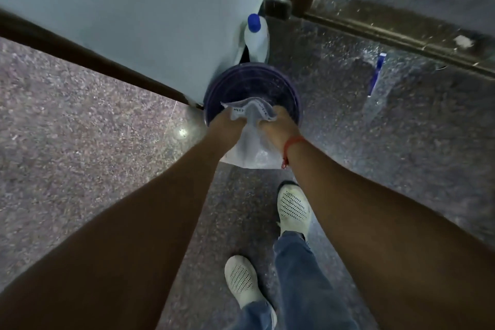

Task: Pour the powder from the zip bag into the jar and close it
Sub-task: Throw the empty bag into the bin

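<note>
Both my hands hold a clear plastic zip bag [250, 142] with a white handwritten label, crumpled at its far end. My left hand [226, 122] grips its left side and my right hand [280, 126], with a red thread on the wrist, grips its right side. The bag's far end hangs over the open mouth of a round dark purple bin [251, 83] standing on the floor by a wall corner. No jar is in view. I cannot tell whether powder is in the bag.
A white bottle with a blue cap [255, 35] stands behind the bin against the pale wall [134, 8]. A blue-and-white stick [376, 75] lies on the speckled floor at right. A dark door threshold [401, 32] runs across the upper right. My white shoes [293, 209] are below.
</note>
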A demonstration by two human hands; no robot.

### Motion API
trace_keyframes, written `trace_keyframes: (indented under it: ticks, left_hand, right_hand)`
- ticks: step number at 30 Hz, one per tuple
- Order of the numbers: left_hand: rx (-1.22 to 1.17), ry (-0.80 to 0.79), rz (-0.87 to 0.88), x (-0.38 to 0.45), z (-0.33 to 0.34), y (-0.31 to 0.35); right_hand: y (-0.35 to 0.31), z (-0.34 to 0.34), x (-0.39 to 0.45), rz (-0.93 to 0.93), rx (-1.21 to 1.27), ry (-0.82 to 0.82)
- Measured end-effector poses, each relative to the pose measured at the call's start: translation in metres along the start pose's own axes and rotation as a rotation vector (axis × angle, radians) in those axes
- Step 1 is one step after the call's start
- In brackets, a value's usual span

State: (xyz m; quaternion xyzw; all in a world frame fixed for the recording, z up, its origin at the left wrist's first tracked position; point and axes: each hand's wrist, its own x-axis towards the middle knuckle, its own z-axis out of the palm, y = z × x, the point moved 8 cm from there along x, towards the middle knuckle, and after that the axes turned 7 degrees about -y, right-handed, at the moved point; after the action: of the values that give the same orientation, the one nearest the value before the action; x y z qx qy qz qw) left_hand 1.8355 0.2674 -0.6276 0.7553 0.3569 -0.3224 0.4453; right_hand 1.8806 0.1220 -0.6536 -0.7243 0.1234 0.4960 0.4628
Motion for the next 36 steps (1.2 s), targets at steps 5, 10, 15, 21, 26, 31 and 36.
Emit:
trace_keyframes:
  ticks: [5,10,15,21,26,31,36]
  left_hand:
    - [0.114,-0.074,-0.116,0.027,0.018,-0.003]
    - [0.062,-0.026,-0.13,0.007,0.008,0.004]
    - [0.006,0.006,-0.094,-0.028,-0.004,0.019]
    - [-0.217,-0.004,-0.104,-0.11,-0.012,0.026]
    - [-0.342,0.035,-0.078,-0.21,-0.039,0.041]
    - [-0.45,0.158,-0.073,-0.342,-0.102,0.041]
    - [-0.665,0.375,-0.113,-0.484,-0.176,-0.012]
  right_hand:
    - [-0.003,0.002,0.035,0.024,-0.184,-0.001]
    - [-0.011,-0.001,0.02,0.024,-0.201,0.03]
    - [-0.018,0.001,-0.014,-0.009,-0.173,0.04]
    - [-0.039,0.004,-0.093,0.011,-0.159,-0.011]
    - [-0.071,0.018,-0.186,0.009,-0.178,-0.087]
    - [-0.129,0.061,-0.302,-0.069,-0.323,-0.17]
    - [-0.199,0.157,-0.42,-0.249,-0.547,-0.316]
